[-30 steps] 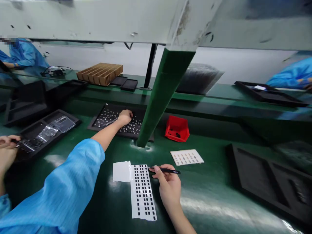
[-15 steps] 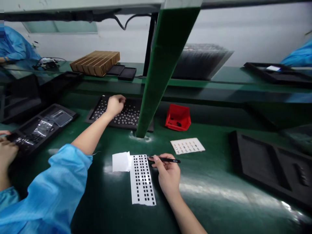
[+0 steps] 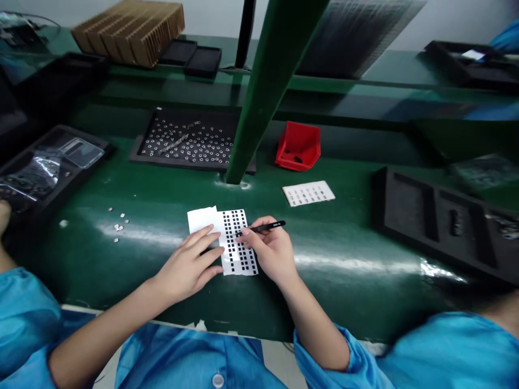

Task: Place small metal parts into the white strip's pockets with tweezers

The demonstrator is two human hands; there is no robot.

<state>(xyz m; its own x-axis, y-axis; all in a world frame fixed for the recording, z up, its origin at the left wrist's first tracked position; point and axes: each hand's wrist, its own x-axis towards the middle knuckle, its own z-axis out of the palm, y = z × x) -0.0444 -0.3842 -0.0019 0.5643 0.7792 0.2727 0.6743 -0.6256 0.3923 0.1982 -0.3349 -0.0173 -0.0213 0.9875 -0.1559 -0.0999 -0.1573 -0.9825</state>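
Two hands meet over the white sheet (image 3: 234, 243) at the lower middle of the frame, a thin paper strip printed with rows of small black squares, lying flat on the glossy green bench (image 3: 348, 237). My left hand (image 3: 187, 266) lies spread and flat, fingertips pressing the sheet's left edge. My right hand (image 3: 271, 249) is closed in a pinch around slim black tweezers (image 3: 265, 227), tips down among the squares.

I judge the sheet could skid or curl on that slick surface if the left fingers lift, and a square could flick off the tips if the pinch slackens.

Just right and higher lies a smaller white card (image 3: 308, 193) with faint rows. Behind it sits a red plastic bin (image 3: 299, 146); beside that, past the slanting green post (image 3: 263, 92), a black foam tray (image 3: 188, 141) dotted with tiny metal rings. At right is a dark moulded tray (image 3: 441, 221); at left, loose metal bits (image 3: 118, 224) on the bench.
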